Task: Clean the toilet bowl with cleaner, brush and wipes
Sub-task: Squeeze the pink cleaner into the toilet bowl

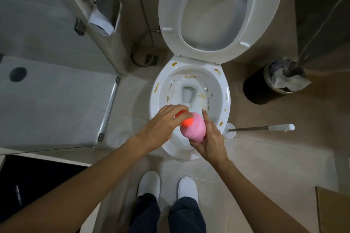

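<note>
A white toilet bowl [225, 89] stands open below me, with brown and yellow stains on its rim and inner wall. Seat and lid [166, 11] are raised. Over the front of the bowl I hold a pink cleaner bottle [195, 128]. My right hand [210, 140] grips the bottle's body from the right and underneath. My left hand [162, 123] curls its fingers round the orange cap [186, 121]. A toilet brush [261, 128] with a metal shaft and white handle lies on the floor just right of the bowl.
A dark waste bin [265, 87] with crumpled paper stands at the right. A toilet paper holder [102, 11] hangs on the left partition, beside a shower tray [56, 104]. A cardboard box [333, 212] sits at the bottom right. My white shoes [166, 187] stand before the bowl.
</note>
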